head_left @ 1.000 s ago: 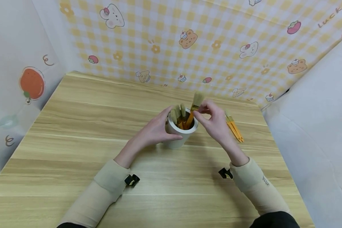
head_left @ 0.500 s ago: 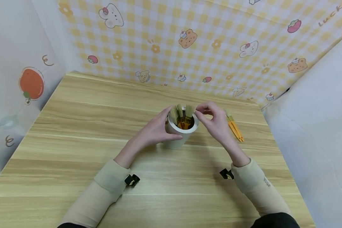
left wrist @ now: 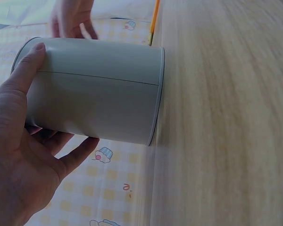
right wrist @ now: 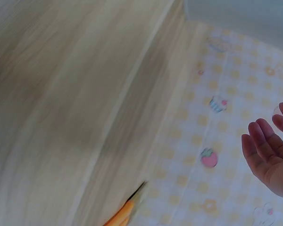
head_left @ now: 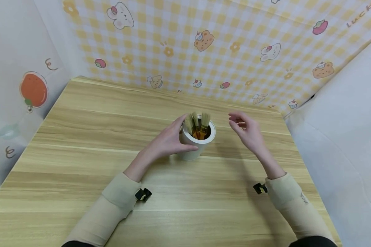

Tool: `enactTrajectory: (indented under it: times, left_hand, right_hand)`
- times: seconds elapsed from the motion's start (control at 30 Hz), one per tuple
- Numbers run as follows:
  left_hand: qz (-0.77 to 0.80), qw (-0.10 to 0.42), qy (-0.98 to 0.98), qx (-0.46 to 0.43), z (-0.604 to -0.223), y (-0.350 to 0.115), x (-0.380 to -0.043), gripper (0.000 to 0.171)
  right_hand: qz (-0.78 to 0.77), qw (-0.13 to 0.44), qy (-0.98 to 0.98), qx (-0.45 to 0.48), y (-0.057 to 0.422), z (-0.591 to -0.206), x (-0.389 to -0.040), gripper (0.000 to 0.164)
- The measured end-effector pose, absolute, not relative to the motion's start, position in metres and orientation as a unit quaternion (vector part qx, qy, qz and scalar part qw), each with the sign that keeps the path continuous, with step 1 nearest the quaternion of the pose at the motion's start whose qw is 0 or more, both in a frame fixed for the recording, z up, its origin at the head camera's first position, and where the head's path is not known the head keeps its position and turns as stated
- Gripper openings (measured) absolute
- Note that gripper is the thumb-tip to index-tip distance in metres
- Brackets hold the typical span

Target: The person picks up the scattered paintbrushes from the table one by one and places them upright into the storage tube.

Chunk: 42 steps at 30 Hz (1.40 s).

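A pale cylindrical canister [head_left: 189, 151] stands upright on the wooden table, holding several paintbrushes [head_left: 205, 120] with bristles up and orange handles down inside. My left hand [head_left: 169, 139] grips its side; in the left wrist view the thumb lies across the canister wall [left wrist: 94, 94] and the fingers curl under the far side. My right hand [head_left: 248, 132] hovers to the right of the canister, apart from it, fingers loosely bent around nothing. Orange-handled brushes [right wrist: 121, 214] lie on the table at the right; in the head view the right hand hides them.
The wood-grain table [head_left: 173, 212] reaches back to a yellow checked cloth wall [head_left: 173, 44]. White sheets [head_left: 343, 144] hang on the right and the left side. Dark clips [head_left: 260, 188] sit at both sleeve cuffs.
The paintbrush pinched by my right hand went down into the canister and was let go. That hand then moved right, over the lying brushes. My left hand kept its grip.
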<state>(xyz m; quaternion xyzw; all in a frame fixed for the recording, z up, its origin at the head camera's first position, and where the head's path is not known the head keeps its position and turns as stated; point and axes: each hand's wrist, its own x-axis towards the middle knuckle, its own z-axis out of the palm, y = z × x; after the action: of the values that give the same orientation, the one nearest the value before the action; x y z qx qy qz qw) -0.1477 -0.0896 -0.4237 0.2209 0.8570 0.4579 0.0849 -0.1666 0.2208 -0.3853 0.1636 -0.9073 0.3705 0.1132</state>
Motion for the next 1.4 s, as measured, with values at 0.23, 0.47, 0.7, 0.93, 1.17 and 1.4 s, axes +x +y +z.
enactTrajectory:
  times: [0.23, 0.47, 0.7, 0.93, 1.17, 1.4]
  left_hand:
    - [0.458, 0.087, 0.857, 0.221, -0.423, -0.090, -0.147, 0.123]
    - [0.457, 0.084, 0.858, 0.219, -0.423, -0.090, -0.147, 0.123]
    - [0.455, 0.077, 0.859, 0.220, -0.423, -0.090, -0.148, 0.123]
    - [0.456, 0.079, 0.858, 0.221, -0.423, -0.090, -0.148, 0.123]
    - [0.453, 0.079, 0.860, 0.222, -0.424, -0.090, -0.149, 0.124]
    - [0.457, 0.080, 0.857, 0.224, -0.424, -0.089, -0.149, 0.124]
  right_hand:
    - [0.328, 0.073, -0.933, 0.126, 0.261, -0.398, -0.172, 0.035]
    - [0.283, 0.034, -0.953, 0.101, 0.287, -0.406, -0.172, 0.045]
    - [0.259, 0.024, -0.961, 0.094, 0.304, -0.417, -0.175, 0.046]
    - [0.232, -0.012, -0.970, 0.076, 0.318, -0.426, -0.179, 0.050]
    - [0.206, -0.013, -0.974, 0.090, 0.322, -0.433, -0.183, 0.053]
    - [0.206, -0.004, -0.973, 0.104, 0.323, -0.437, -0.182, 0.051]
